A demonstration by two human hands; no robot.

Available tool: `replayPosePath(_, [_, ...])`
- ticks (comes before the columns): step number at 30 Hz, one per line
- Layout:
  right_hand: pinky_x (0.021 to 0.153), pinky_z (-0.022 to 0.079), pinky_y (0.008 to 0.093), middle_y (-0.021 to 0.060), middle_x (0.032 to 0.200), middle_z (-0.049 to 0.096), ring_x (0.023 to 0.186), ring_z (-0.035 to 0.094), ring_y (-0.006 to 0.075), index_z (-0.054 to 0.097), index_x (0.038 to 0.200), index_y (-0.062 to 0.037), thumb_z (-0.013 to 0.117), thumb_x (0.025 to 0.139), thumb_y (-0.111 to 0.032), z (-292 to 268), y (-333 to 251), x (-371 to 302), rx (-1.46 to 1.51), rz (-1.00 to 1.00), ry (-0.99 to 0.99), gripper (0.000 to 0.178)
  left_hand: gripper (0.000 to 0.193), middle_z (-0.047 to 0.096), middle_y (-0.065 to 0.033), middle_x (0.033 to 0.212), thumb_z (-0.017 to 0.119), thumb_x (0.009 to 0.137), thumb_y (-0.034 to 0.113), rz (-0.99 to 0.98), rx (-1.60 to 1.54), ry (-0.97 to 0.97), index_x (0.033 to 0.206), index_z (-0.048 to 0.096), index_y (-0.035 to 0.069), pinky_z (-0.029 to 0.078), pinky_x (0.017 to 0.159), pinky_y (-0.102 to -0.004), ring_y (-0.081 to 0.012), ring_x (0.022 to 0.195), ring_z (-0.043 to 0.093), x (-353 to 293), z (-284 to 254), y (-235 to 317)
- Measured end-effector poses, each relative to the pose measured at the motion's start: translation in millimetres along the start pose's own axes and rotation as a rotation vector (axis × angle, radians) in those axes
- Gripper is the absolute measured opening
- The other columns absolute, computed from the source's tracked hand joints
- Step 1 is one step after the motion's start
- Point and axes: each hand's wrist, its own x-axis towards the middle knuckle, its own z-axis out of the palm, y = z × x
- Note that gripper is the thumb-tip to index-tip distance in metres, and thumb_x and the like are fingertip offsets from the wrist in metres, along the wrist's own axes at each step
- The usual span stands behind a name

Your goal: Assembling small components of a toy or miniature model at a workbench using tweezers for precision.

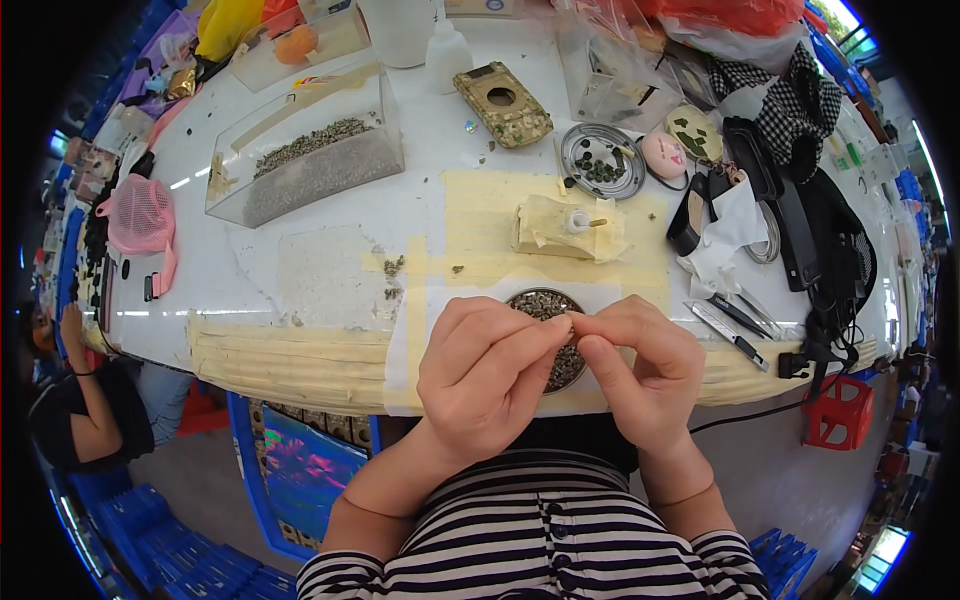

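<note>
My left hand [485,375] and my right hand [648,372] meet at their fingertips near the table's front edge. Each is closed in a pinch of thumb and forefinger. Something tiny and brownish seems to sit between the tips, too small to name. Directly beneath them is a round dish [545,290] full of small grey-brown parts, partly covered by my hands. The dish rests on white paper [402,350]. Beyond it stands a tape-wrapped block [560,228] with a small white cup and a stick on top.
Left stands a clear bin [228,192] of small parts. Farther back are a camouflage model tank hull [503,105], a white squeeze bottle [448,58] and a round tray [640,180] of dark pieces. A knife [728,335] and tweezers [740,314] lie right. Another person [90,410] sits far left.
</note>
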Motion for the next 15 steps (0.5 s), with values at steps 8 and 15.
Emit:
replayPosePath(8, [0.074, 0.05, 0.0234, 0.008, 0.091, 0.071, 0.082, 0.063, 0.0104, 0.071, 0.103, 0.0053, 0.067, 0.09, -0.001, -11.4, 2.8, -2.8, 0.466, 0.33, -0.111, 0.015, 0.039, 0.065, -0.0047, 0.087, 0.074, 0.064, -0.007, 0.05, -0.05, -0.061, 0.103, 0.074, 0.002, 0.048, 0.065, -0.0307, -0.023, 0.077, 0.058, -2.4, -3.3, -1.8])
replayPosePath(15, [0.077, 0.051, 0.0224, 0.0058, 0.092, 0.069, 0.084, 0.063, 0.0091, 0.067, 0.103, 0.0058, 0.067, 0.092, -0.003, -11.2, -2.8, -0.2, 0.526, 0.409, -0.154, 0.014, 0.04, 0.065, -0.0047, 0.089, 0.074, 0.064, -0.007, 0.057, -0.064, -0.078, 0.103, 0.074, 0.001, 0.048, 0.066, -0.0308, -0.0234, 0.077, 0.058, -2.3, -4.1, -1.4])
